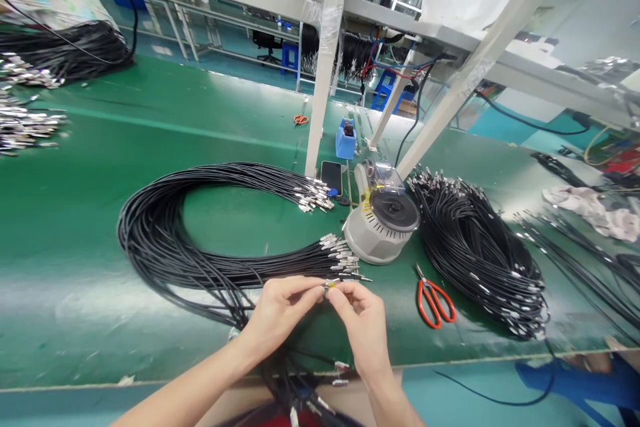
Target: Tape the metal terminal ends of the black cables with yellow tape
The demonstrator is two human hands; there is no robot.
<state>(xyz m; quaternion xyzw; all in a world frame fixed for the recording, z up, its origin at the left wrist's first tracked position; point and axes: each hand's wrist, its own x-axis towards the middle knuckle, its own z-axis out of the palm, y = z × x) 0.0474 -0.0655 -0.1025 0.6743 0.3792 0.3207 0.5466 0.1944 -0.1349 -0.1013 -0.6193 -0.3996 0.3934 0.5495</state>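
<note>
My left hand (286,312) and my right hand (364,321) meet fingertip to fingertip near the front of the bench. My left thumb and forefinger pinch the end of a black cable, mostly hidden by the fingers. A small piece of yellow tape (331,285) shows at my right fingertips, against the cable end. Just beyond them lies a looped bundle of black cables (150,220) with silvery connector ends. More black cables (285,373) hang over the bench edge between my forearms. Behind my right hand stands a round grey tape dispenser (377,240) with yellow strips.
Red-handled snips (434,300) lie right of my right hand, beside a coiled cable bundle (475,240). A phone (332,177), a blue tape holder (345,140) and small red scissors (301,119) sit farther back. White shelf posts (327,47) rise from the green bench (90,213).
</note>
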